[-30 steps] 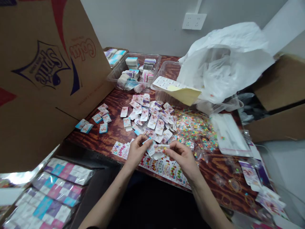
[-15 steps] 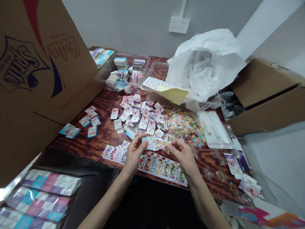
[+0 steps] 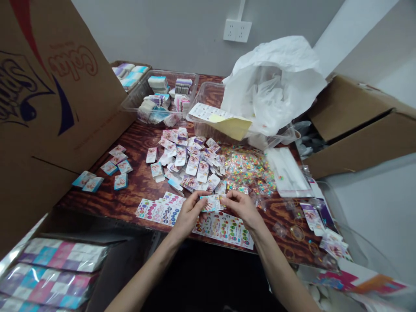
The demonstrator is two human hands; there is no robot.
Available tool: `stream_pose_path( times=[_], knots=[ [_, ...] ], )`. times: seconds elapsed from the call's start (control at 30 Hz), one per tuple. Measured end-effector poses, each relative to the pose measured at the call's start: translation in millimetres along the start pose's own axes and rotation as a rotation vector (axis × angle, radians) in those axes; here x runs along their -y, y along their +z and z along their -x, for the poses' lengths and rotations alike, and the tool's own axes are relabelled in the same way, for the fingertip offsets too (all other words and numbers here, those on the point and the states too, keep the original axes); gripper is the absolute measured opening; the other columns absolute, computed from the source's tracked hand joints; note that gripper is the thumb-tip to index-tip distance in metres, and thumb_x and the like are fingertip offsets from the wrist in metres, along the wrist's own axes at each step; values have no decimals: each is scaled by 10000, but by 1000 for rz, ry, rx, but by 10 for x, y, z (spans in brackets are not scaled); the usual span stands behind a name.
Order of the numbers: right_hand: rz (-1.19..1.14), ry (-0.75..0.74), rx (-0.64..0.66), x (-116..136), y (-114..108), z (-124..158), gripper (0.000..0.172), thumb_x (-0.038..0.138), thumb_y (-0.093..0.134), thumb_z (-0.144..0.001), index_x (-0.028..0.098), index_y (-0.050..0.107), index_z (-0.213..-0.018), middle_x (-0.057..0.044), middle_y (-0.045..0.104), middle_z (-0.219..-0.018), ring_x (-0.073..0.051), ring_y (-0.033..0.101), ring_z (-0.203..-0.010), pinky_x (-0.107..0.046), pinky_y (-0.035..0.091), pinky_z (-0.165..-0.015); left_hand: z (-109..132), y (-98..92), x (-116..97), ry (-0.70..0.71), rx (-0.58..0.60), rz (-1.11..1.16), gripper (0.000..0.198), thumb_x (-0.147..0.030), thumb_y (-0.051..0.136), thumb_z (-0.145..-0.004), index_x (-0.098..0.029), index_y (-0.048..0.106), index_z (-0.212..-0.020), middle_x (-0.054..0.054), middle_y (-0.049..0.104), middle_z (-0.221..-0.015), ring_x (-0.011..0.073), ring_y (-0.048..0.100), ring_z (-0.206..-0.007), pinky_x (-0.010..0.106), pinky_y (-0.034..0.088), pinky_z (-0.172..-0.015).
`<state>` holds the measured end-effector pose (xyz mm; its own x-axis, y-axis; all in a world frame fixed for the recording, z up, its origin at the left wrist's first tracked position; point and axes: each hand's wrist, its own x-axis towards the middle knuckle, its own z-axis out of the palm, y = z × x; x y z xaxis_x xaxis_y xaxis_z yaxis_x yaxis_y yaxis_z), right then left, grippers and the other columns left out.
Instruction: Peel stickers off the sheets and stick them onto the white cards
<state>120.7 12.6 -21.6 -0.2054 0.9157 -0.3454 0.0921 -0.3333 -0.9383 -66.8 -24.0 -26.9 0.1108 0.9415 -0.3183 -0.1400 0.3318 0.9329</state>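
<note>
Over the front of the table, my left hand is closed on a small light-blue and white printed box. My right hand pinches at the box's right end, where a small coloured piece shows between the fingertips, too small to make out. Beneath both hands lie sticker sheets with rows of coloured oval designs. Just beyond is a heap of small printed boxes, some with open flaps. To its right spreads a pile of small clear packets with multicoloured bits inside.
A large carton walls off the left side. Behind stand a clear plastic tub of stacked boxes and a white plastic bag. Several blue boxes lie at left, clear bags at right. Wrapped packs sit at lower left.
The box in my hands has come slightly nearer and to the right, and my right fingers have closed in on its end. The camera view has shifted a little.
</note>
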Motion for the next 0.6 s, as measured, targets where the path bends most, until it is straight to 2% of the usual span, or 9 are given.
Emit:
stream_pose_path(
  times=[0.2,0.37,0.43,0.53,0.6],
  knots=[
    [266,-170,-65,61,23,25,253,327,709,-696,181,562,-550,29,480,-562,-108,401,-545,-234,298,-517,-41,-29,10,34,58,-175,407,-459,515,-900,-176,597,-1181,-24,511,-677,111,513,-528,210,399,-494],
    [82,20,167,58,-61,84,299,441,673,-763,168,644,-643,35,500,-543,-92,367,-498,-239,274,-512,-72,-70,-31,105,21,-291,368,-420,509,-909,-170,655,-1135,-20,490,-662,119,471,-588,210,376,-546],
    [54,42,193,36,-96,93,301,448,663,-776,169,652,-661,27,523,-566,-96,384,-508,-243,286,-522,-62,-77,-44,99,37,-285,363,-417,518,-902,-169,662,-1125,-17,498,-670,118,464,-598,206,367,-545],
    [112,-60,116,11,-95,94,233,383,702,-748,175,665,-650,6,548,-642,-129,470,-608,-262,355,-603,-36,-72,-43,36,83,-240,396,-446,516,-899,-171,643,-1154,-22,492,-676,109,470,-563,199,367,-509],
    [162,-159,34,-1,-64,100,193,344,714,-737,178,681,-644,-25,575,-767,-167,533,-747,-288,394,-694,-22,-61,-23,0,102,-203,425,-470,515,-896,-166,628,-1170,-24,496,-681,104,489,-537,194,368,-481]
  ],
)
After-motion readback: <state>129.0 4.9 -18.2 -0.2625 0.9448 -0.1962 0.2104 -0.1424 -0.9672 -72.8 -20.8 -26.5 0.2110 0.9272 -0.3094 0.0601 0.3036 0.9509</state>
